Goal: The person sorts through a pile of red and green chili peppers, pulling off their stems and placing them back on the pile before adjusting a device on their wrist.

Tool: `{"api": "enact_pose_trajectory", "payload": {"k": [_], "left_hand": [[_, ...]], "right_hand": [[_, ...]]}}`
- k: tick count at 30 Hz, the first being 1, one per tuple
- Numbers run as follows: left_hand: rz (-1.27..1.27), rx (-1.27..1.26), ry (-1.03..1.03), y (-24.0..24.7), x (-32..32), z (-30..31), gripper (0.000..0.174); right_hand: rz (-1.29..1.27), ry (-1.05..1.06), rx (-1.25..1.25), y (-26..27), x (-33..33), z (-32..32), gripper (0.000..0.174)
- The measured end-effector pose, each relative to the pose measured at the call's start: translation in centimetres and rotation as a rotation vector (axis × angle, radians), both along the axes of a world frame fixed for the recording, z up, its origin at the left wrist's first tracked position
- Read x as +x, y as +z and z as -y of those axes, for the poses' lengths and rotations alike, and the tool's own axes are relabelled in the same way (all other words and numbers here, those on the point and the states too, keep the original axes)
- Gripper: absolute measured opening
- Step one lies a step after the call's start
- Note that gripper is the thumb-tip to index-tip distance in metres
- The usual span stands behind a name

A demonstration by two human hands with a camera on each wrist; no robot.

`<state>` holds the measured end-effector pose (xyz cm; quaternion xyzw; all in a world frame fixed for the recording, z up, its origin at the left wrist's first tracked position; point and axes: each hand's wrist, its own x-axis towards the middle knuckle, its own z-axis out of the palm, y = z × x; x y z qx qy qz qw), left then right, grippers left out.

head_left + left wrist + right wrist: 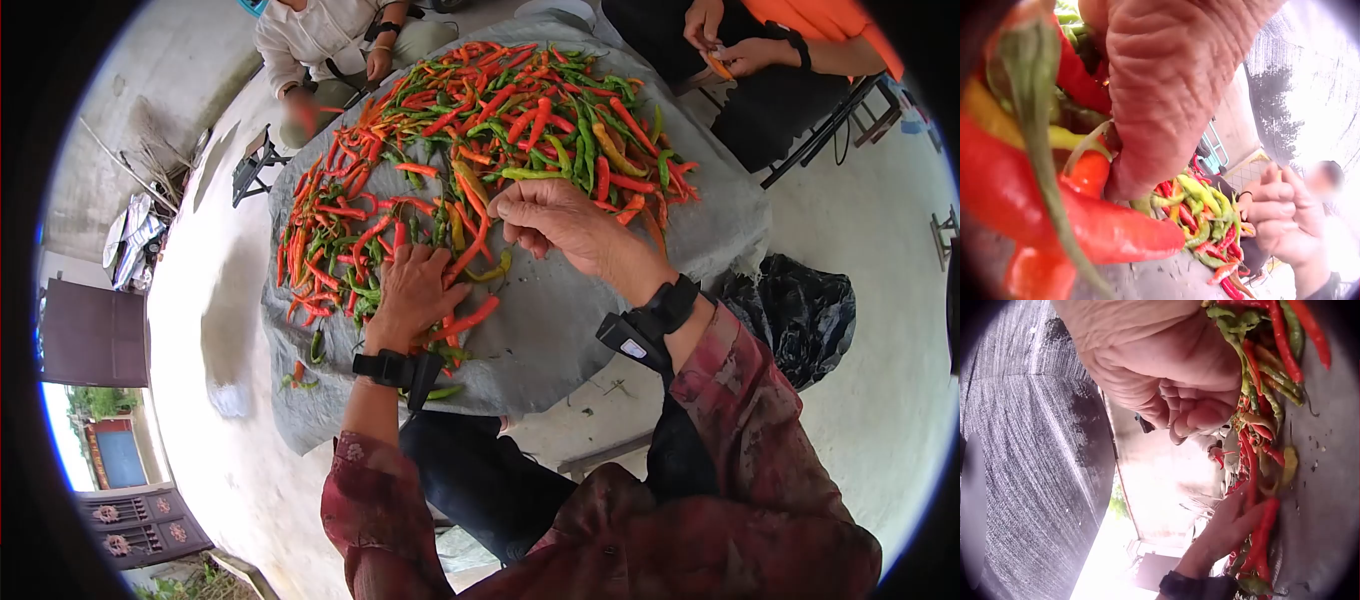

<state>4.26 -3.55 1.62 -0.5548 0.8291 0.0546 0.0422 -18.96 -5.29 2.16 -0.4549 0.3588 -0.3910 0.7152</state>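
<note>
Long red, orange, green and yellow peppers (pixel 540 120) lie heaped on a grey cloth. My left hand (pixel 410 295) rests on the near left part of the heap, thumb spread, with its fingertips beside a red pepper (pixel 400 236). In the left wrist view a large red pepper (pixel 1122 232) lies just below the palm; the fingertips are hidden. Raised above the near edge of the heap, my right hand (pixel 570 225) has its fingers curled. The right wrist view shows the curled right hand (pixel 1172 369) with nothing visible in it.
The grey cloth (pixel 560 340) covers the table. One person (pixel 330 50) sits at the far left; another, in orange (pixel 830 50), holds an orange pepper (pixel 719 68) at the far right. A black plastic bag (pixel 795 315) lies right of the table, and a small stool (pixel 258 165) stands left.
</note>
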Motion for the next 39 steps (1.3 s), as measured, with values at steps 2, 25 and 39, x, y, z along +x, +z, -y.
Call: {"api": "enact_pose_trajectory", "payload": {"k": [2,25,39], "left_hand": [[0.003,0.003,-0.001,0.3,0.0,-1.5,0.053],[-0.363,-0.423,0.062,-1.5,-2.0,-5.2,0.020],[-1.027,-0.044,0.160,2.3,-5.4,-5.0,0.030]], "right_hand": [[-0.033,-0.004,-0.016,-0.2,0.2,0.0,0.021],[-0.269,0.035,-0.175,-0.8,-0.3,0.2,0.026],[-0.092,0.113,-0.180,-0.3,2.5,-1.8,0.030]]}}
